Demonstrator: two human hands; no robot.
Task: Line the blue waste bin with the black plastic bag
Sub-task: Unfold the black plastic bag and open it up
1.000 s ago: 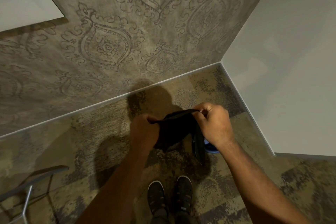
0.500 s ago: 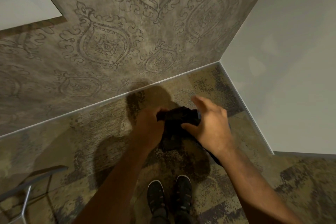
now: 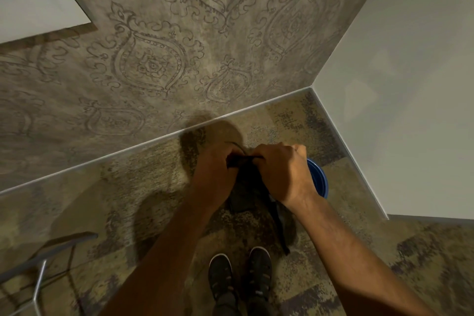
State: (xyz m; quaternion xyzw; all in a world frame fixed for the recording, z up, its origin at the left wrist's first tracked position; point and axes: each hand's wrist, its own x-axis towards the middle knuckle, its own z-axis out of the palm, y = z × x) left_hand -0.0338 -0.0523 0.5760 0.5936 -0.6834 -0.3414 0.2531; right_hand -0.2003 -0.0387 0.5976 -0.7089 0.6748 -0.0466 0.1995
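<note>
Half a second on, the right hand [image 3: 284,172] has closed from an open, spread-fingered reach into a fist on the black plastic bag [image 3: 247,187], and both hands now meet knuckle to knuckle at the bag's upper edge, where a second ago they held it stretched apart. Reading left to right: a grey metal frame [image 3: 41,261], too cropped to identify, enters at 8 o'clock; the patterned carpet floor [image 3: 128,200] runs up to a pale baseboard under a wall with damask wallpaper [image 3: 154,67] filling 10 to 12 o'clock. At centre, the left hand [image 3: 213,174] is clenched on the bunched top of the bag, its forearm rising from 6 o'clock. The bag hangs crumpled between the two hands, a narrow strip of it trailing down toward 5 o'clock above the carpet and ending just ahead of the person's dark shoes [image 3: 241,282], which stand side by side at 6 o'clock. The right hand grips the same gathered edge, touching the left. Just beyond its knuckles at 3 o'clock, the blue waste bin [image 3: 318,179] stands on the floor in the corner, only a curved slice of its rim and wall showing past the hand and wrist; the bag is held above and beside it, not yet inside. A plain pale wall [image 3: 397,84] closes the scene from 1 to 4 o'clock.
</note>
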